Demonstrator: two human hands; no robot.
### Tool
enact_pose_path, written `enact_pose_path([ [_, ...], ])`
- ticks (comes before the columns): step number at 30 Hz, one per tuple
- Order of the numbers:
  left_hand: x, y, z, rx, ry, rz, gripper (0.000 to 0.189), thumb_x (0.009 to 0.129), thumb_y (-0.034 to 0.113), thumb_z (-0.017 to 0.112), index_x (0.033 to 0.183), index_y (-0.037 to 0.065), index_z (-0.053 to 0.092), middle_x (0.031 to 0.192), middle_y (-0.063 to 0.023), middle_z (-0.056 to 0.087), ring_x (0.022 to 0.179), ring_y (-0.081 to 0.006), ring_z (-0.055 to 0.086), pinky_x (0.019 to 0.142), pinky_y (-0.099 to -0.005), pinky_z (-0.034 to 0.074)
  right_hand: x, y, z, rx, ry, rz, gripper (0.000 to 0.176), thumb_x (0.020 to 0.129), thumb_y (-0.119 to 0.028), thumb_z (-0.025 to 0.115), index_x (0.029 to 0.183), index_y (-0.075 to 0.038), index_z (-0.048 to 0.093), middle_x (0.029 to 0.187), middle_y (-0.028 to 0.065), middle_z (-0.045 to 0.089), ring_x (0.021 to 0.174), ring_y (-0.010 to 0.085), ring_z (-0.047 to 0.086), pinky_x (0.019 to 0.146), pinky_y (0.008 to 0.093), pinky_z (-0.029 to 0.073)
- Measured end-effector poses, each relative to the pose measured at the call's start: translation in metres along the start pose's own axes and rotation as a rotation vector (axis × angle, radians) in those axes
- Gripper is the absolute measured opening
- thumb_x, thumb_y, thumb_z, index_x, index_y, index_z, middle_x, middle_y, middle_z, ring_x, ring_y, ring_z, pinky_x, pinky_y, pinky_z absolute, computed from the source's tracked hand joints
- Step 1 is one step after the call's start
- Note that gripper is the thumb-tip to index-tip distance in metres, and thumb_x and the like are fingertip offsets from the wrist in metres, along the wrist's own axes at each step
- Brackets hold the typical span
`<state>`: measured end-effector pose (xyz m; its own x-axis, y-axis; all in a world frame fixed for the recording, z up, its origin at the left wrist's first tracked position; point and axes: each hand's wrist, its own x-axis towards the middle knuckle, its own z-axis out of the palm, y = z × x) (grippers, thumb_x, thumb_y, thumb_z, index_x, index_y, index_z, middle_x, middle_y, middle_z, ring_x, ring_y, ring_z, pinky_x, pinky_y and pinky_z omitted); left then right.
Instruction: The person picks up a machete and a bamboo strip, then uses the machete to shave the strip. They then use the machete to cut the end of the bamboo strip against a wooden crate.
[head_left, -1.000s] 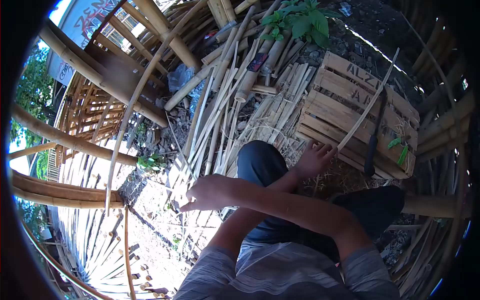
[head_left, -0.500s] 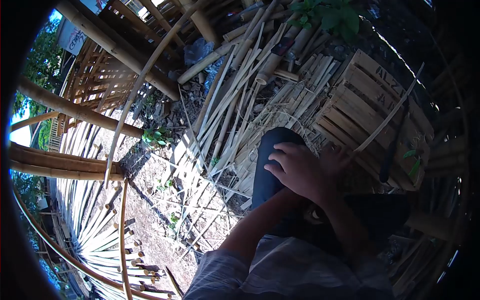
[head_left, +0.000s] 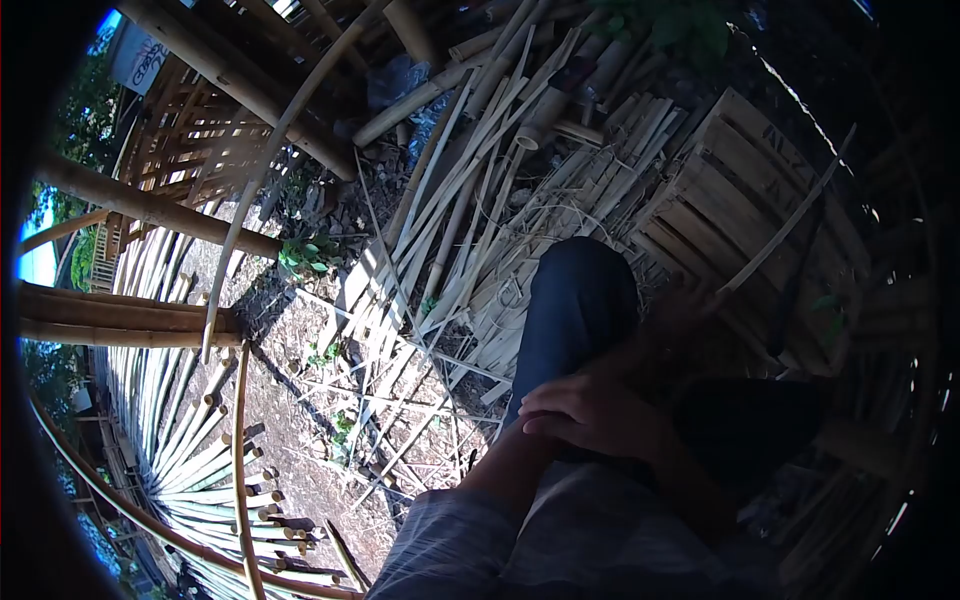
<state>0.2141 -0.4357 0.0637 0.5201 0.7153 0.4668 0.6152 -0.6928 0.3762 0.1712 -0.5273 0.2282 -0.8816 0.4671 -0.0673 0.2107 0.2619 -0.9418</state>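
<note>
Left hand (head_left: 685,300) in deep shade, right at the lower end of a long bamboo strip (head_left: 790,225); too dark to tell if the fingers are closed on it. Strip slants up across the slatted wooden crate (head_left: 740,190), free end past the far side. Right hand (head_left: 590,410) open, laid over the left forearm (head_left: 515,465), arms crossed, no strip seen in it. Dark machete-like tool (head_left: 785,305) lies along the crate, neither hand on it. Split bamboo strips (head_left: 460,190) in a loose, crisscrossed pile beyond the raised knee (head_left: 580,290).

Progress, judging by this view: plenty of bamboo already split; strip by the left hand is loose, not joined to anything visible. Whether it needs more trimming, or how many strips are left to work, can't tell.
</note>
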Motion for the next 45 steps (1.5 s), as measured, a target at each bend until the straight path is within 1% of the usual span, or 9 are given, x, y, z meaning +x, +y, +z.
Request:
enact_pose_path([
  [9, -0.009, -0.008, 0.022, 0.031, 0.063, 0.016, 0.064, 0.08, 0.03, 0.058, 0.14, 0.022, 0.04, 0.128, -0.0222, 0.046, 0.104, -0.0377, 0.055, 0.094, -0.0562, 0.036, 0.062, -0.075, 0.055, 0.265, -0.677, -0.388, 0.056, 0.098, -0.051, 0.034, 0.106, -0.004, 0.062, 0.097, 0.0167, 0.065, 0.093, 0.0356, 0.061, 0.085, 0.0401, 0.046],
  [11, -0.01, -0.008, 0.019, 0.013, 0.071, -0.004, 0.061, 0.081, 0.026, 0.056, 0.14, 0.022, 0.04, 0.13, -0.0216, 0.045, 0.103, -0.0405, 0.055, 0.097, -0.0595, 0.035, 0.061, -0.071, 0.037, 0.16, -0.835, 0.099, 0.056, 0.096, -0.052, 0.036, 0.101, -0.005, 0.065, 0.093, 0.0169, 0.065, 0.091, 0.0336, 0.062, 0.091, 0.0447, 0.044],
  [13, -0.011, -0.006, 0.006, 0.002, 0.076, 0.008, 0.061, 0.082, 0.031, 0.057, 0.14, 0.02, 0.041, 0.128, -0.0205, 0.047, 0.106, -0.0368, 0.054, 0.092, -0.0579, 0.038, 0.022, -0.032, 0.02, -0.79, -0.204, 0.351, 0.041, 0.091, -0.042, 0.051, 0.085, -0.006, 0.069, 0.093, 0.0159, 0.063, 0.103, 0.0277, 0.058, 0.101, 0.0602, 0.031],
  [15, -0.011, 0.0, -0.002, -0.077, 0.066, -0.043, 0.057, 0.084, 0.032, 0.055, 0.138, 0.018, 0.042, 0.128, -0.02, 0.047, 0.106, -0.0371, 0.054, 0.092, -0.0562, 0.039, -0.005, -0.003, -0.03, -1.092, 0.327, 0.436, 0.03, 0.087, -0.034, 0.06, 0.087, -0.005, 0.068, 0.1, 0.0145, 0.061, 0.115, 0.0297, 0.049, 0.106, 0.0586, 0.023],
  [19, -0.001, 0.007, -0.021, -0.374, 0.02, -0.199, 0.044, 0.094, 0.035, 0.049, 0.131, 0.011, 0.048, 0.126, -0.0179, 0.049, 0.103, -0.0383, 0.056, 0.094, -0.0495, 0.043, -0.095, 0.01, -0.115, -0.502, 0.795, 0.757, 0.033, 0.093, -0.03, 0.054, 0.097, 0.001, 0.064, 0.096, 0.0179, 0.064, 0.092, 0.0331, 0.062, 0.082, 0.0399, 0.046],
  [25, 0.019, 0.002, -0.017, -1.352, -0.233, -0.665, 0.048, 0.097, 0.04, 0.045, 0.13, 0.005, 0.046, 0.122, -0.0209, 0.053, 0.112, -0.0347, 0.054, 0.094, -0.0442, 0.045, -0.233, 0.075, -0.156, -0.431, 0.877, 1.169, 0.037, 0.095, -0.031, 0.049, 0.108, 0.001, 0.063, 0.105, 0.0206, 0.064, 0.102, 0.0332, 0.061, 0.084, 0.0409, 0.045],
  [29, 0.001, 0.0, -0.036, -0.535, -0.245, -0.302, 0.049, 0.093, 0.031, 0.048, 0.131, 0.001, 0.042, 0.118, -0.0232, 0.054, 0.108, -0.0421, 0.053, 0.094, -0.0478, 0.041, -0.255, 0.111, -0.155, -0.436, 1.038, 1.063, 0.043, 0.094, -0.037, 0.05, 0.109, 0.001, 0.062, 0.108, 0.0229, 0.062, 0.105, 0.0363, 0.059, 0.088, 0.043, 0.043],
  [34, -0.012, -0.027, -0.031, -0.651, -0.228, -0.159, 0.049, 0.09, 0.023, 0.055, 0.132, 0.002, 0.041, 0.122, -0.0234, 0.051, 0.108, -0.0417, 0.052, 0.093, -0.0479, 0.042, -0.253, 0.137, -0.146, -0.421, 1.163, 1.042, 0.051, 0.09, -0.047, 0.053, 0.098, 0.003, 0.063, 0.098, 0.0217, 0.064, 0.096, 0.0399, 0.06, 0.084, 0.0452, 0.045],
  [45, 0.063, -0.015, -0.062, -1.464, -0.292, -0.747, 0.04, 0.095, 0.02, 0.053, 0.13, 0.004, 0.045, 0.103, -0.0088, 0.062, 0.085, -0.0164, 0.063, 0.077, -0.0324, 0.051, -0.209, 0.144, -0.156, -0.483, 1.165, 1.054, 0.06, 0.08, -0.047, 0.067, 0.114, -0.001, 0.053, 0.092, 0.0246, 0.064, 0.091, 0.0406, 0.063, 0.079, 0.0473, 0.05],
])
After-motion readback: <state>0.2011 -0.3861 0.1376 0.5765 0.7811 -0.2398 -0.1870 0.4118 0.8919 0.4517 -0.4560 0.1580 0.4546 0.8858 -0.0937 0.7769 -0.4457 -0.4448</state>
